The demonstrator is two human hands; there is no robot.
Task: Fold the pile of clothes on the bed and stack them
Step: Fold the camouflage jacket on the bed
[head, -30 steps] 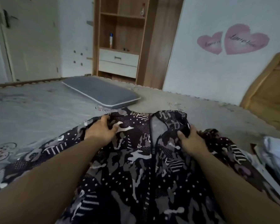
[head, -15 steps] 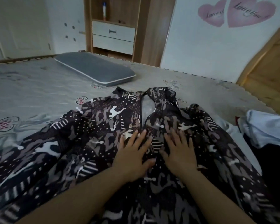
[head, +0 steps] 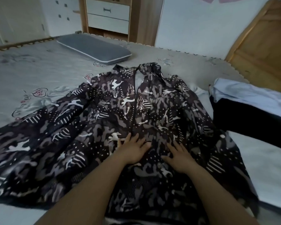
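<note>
A black, grey and white camouflage zip jacket (head: 91, 127) lies spread front-up on the bed (head: 31, 73), collar pointing away from me and its left sleeve stretched out to the left. My left hand (head: 133, 149) lies flat on the jacket just left of the zip, fingers straight. My right hand (head: 178, 157) presses flat on the cloth just right of the zip. At the right edge of the bed lie a light blue garment (head: 250, 96) and a black garment (head: 253, 122).
A grey pillow (head: 94, 47) lies at the far side of the bed. A wooden cabinet with white drawers (head: 108, 13) stands against the far wall. A wooden headboard (head: 264, 46) rises at the right.
My hands left the jacket's collar and slid down the front toward me, flattening out beside the zip. The view tilted downward.
</note>
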